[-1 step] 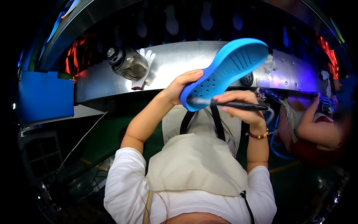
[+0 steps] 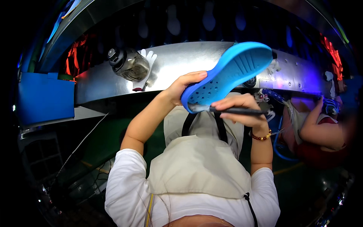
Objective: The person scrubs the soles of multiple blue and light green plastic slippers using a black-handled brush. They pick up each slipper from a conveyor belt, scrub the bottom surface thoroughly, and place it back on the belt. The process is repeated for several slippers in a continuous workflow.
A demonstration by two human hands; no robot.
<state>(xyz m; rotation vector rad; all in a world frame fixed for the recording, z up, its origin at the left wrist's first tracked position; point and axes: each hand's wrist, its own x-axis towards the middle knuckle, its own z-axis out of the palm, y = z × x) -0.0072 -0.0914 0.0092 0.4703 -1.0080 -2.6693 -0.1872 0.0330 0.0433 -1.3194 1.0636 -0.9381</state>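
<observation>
Blue shoe sole (image 2: 244, 62) in hand, a person in a white shirt and beige apron (image 2: 200, 166) steadies it above the near edge of a metal desk (image 2: 174, 56). The fingers of the left hand (image 2: 185, 87) are closed on the left rim of the sole, by its lower, holed end; its grooved end points up and right. Just right of that lower end, the fingers of the right hand (image 2: 244, 108) grip a black-handled tool (image 2: 240, 111), its pale tip at the sole's inner face. On the desk left of the sole, a dark-lidded clear jug (image 2: 132, 68) lies beside a white glove (image 2: 149, 60); farther left is a blue box (image 2: 47, 94). Well right of the sole, a co-worker's bent arm (image 2: 321, 128) shows. Beyond it, pale sole-shaped forms (image 2: 174, 20) line a dark space. Some left-hand fingers are hidden behind the sole; the tool's tip is blurred, and whether it touches cannot be told. Darkness swallows the room's outer edges.
</observation>
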